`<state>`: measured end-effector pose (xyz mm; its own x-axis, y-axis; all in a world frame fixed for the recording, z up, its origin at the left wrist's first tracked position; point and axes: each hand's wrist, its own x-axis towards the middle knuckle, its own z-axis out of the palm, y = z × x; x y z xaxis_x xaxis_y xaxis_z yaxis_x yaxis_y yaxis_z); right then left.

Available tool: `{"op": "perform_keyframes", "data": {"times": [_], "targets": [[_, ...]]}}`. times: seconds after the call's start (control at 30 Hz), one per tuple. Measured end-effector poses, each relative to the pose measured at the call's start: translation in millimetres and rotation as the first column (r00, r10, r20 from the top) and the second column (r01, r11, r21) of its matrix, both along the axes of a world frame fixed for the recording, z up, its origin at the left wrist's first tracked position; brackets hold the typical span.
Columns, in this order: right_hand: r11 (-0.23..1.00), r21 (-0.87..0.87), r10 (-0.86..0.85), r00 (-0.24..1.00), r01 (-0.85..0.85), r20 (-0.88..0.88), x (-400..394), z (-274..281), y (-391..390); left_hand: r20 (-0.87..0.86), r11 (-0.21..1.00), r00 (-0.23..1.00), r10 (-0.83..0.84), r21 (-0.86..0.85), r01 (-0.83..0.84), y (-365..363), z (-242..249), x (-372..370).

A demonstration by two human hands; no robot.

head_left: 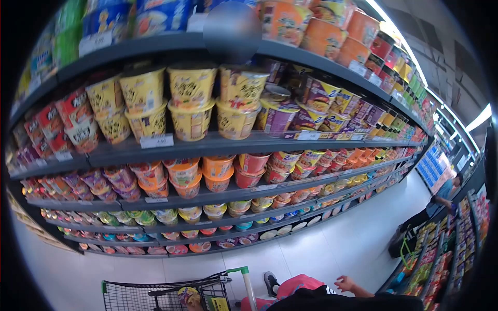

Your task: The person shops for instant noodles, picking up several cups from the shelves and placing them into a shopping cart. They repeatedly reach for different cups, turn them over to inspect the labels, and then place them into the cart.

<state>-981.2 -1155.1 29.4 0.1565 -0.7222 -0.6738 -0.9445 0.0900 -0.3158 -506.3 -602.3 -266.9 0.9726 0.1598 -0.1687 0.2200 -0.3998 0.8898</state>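
Note:
At the bottom edge, over the shopping cart, my left hand is closed against a yellow instant noodle cup. Much of that hand is cut off by the frame. My right hand hangs beside my pink shorts, its fingers loosely apart and nothing in them. Ahead stands a long shelf with stacked yellow noodle cups, red noodle boxes and orange noodle cups; neither hand touches these.
The cart's pale handle with a green corner stands left of my shoe. White floor tiles run along the shelf. On the right, a person stands by another stocked shelf, near a dark bag.

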Motion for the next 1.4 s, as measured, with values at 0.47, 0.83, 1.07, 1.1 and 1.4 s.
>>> {"op": "perform_keyframes", "data": {"times": [0.47,0.83,1.07,1.1,1.4], "targets": [[0.507,-0.765,0.666,0.383,0.397,0.640,389,346,-146,0.193,0.941,0.962,0.192,-0.315,-0.125,-27,117,-14],[0.374,-0.876,0.662,0.573,0.306,0.483,530,476,-172,0.283,0.937,0.917,0.280,-0.287,-0.198,-172,300,-77],[0.380,-0.859,0.693,0.509,0.343,0.510,530,477,-177,0.304,0.956,0.927,0.218,-0.258,-0.140,-199,326,-95],[0.334,-0.848,0.733,0.452,0.411,0.508,524,475,-172,0.303,0.959,0.930,0.208,-0.249,-0.133,-199,328,-94],[0.884,-0.453,0.367,-0.430,-0.116,0.825,456,419,-112,0.321,0.927,0.947,0.011,-0.359,0.111,-230,416,-36]]}}
